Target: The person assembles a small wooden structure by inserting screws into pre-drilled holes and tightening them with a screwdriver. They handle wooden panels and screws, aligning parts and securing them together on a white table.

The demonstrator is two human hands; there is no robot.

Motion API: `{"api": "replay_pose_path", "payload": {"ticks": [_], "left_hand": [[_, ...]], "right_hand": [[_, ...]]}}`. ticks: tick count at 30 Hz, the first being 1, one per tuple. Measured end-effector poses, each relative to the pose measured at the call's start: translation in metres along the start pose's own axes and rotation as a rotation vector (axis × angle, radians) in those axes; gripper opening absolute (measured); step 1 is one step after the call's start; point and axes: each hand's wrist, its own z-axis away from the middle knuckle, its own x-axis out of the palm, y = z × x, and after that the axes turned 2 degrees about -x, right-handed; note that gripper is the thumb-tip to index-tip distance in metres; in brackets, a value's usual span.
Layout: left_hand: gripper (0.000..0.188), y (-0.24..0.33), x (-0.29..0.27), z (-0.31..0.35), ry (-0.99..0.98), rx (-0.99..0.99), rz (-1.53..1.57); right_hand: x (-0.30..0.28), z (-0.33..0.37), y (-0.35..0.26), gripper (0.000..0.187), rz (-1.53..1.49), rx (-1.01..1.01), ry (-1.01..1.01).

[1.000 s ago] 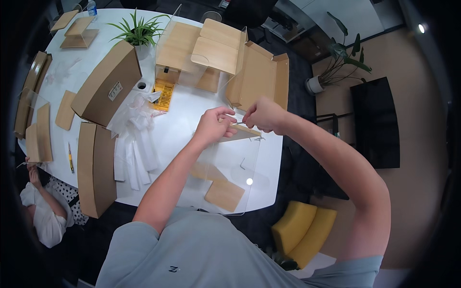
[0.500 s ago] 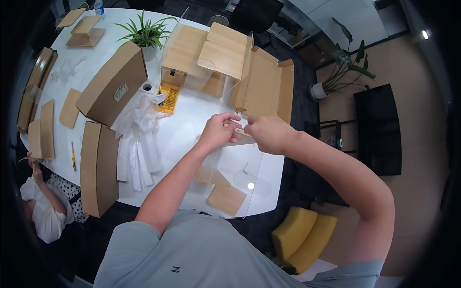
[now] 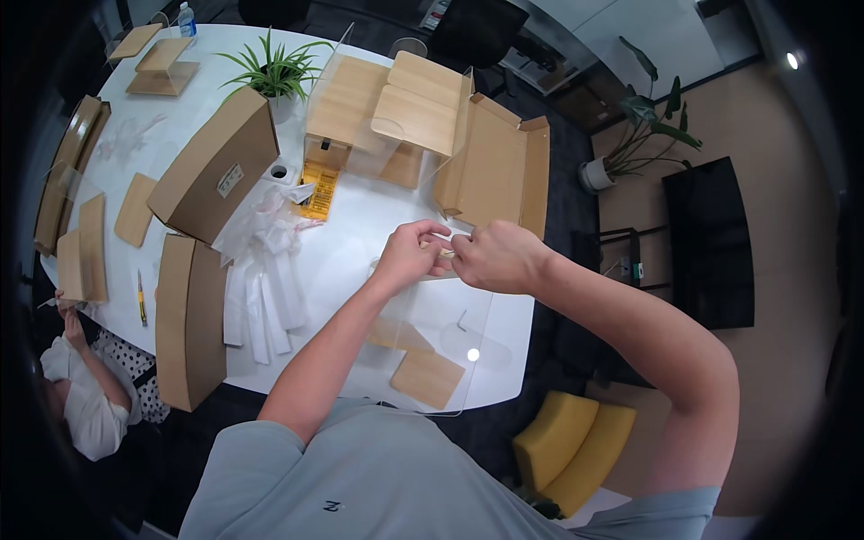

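Observation:
My left hand (image 3: 412, 255) and my right hand (image 3: 498, 257) meet over the table, fingertips almost touching. The right is closed like a fist; whatever it pinches is hidden. Curled fingers of the left hand bend round the edge of a light wooden piece, which is mostly covered. Below both hands stands a clear acrylic panel (image 3: 441, 382), with a light wooden board (image 3: 427, 378) seen at its lower end. A small L-shaped hex key (image 3: 463, 319) lies near the panel, seen beside or through it.
Beyond my hands stand wood-and-acrylic shelves (image 3: 414, 112) and an open cardboard box (image 3: 490, 171). Left of them are a yellow tool case (image 3: 318, 191), white plastic wrapping (image 3: 265, 270), more cardboard (image 3: 191, 315) and a yellow cutter (image 3: 141, 301). A co-worker (image 3: 90, 387) sits at the left.
My right hand has shifted slightly left and turned, closing in on the left hand. The small white piece that showed between them is now covered. The view has shifted slightly.

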Motion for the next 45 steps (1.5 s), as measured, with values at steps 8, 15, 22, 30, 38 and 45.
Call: {"api": "replay_pose_path", "payload": {"ticks": [8,15,22,30,38,45], "left_hand": [[0.032,0.004,0.003,-0.008,-0.039,-0.010,0.005],[0.032,0.009,0.003,-0.004,-0.030,-0.026,-0.038],[0.030,0.003,0.006,-0.005,-0.061,-0.028,-0.060],[0.030,0.016,0.013,0.005,0.043,-0.101,-0.093],[0.032,0.022,0.024,-0.003,0.084,-0.136,-0.167],[0.030,0.019,0.024,-0.004,0.102,-0.148,-0.180]], "right_hand": [[0.031,-0.009,0.017,0.016,-0.958,0.613,0.123],[0.025,0.007,0.017,0.020,-1.030,0.618,0.188],[0.178,0.078,-0.021,0.018,-1.196,1.063,0.641],[0.440,0.006,-0.163,0.016,-1.398,1.508,0.318],[0.453,-0.030,-0.154,0.012,-1.229,1.473,0.283],[0.464,-0.035,-0.149,0.015,-1.179,1.468,0.275]]}}
